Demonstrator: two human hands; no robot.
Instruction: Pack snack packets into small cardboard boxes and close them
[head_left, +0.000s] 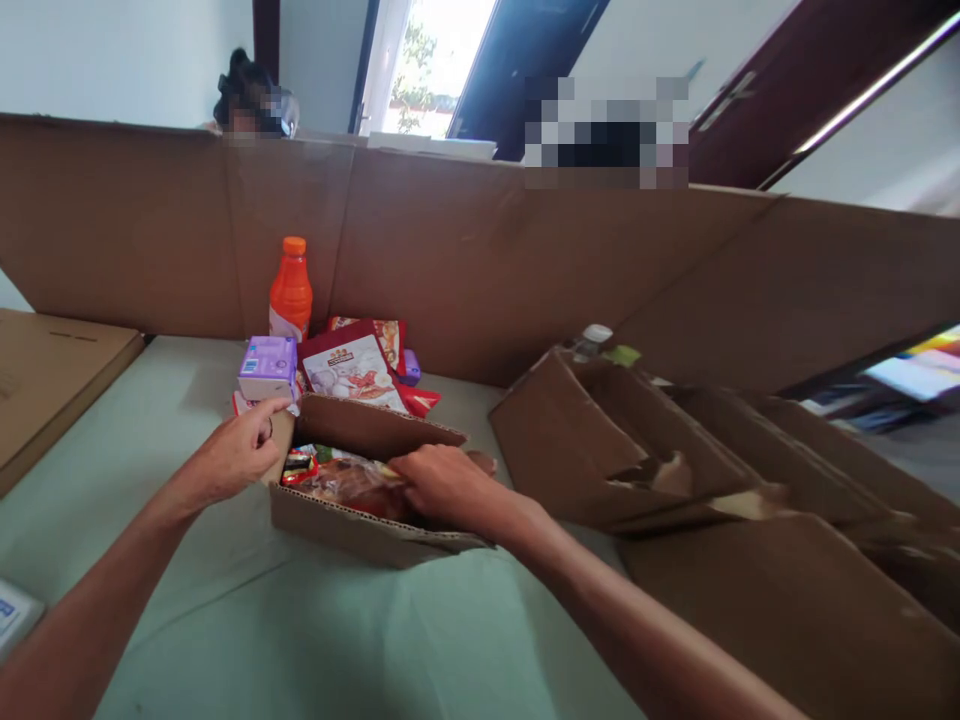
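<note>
A small open cardboard box [341, 522] stands on the green-covered table, with snack packets inside. My left hand [244, 445] is at its left end, fingers curled against the end wall, close to a purple carton [268, 368]. My right hand [448, 485] reaches into the box from the right. Its fingers are bent at a clear plastic packet [349, 480] of brownish food; the fingertips are partly hidden. Small red and green wrapped snacks [304, 463] lie at the box's left end. Behind the box lies a dark red and white food bag [352, 370].
An orange bottle [291, 290] stands behind the purple carton. A cardboard partition [450, 250] runs along the back. On the right is a divided cardboard holder [570, 450]; on the left, a flat cardboard box [60, 375]. A person's head [251, 95] shows beyond the partition.
</note>
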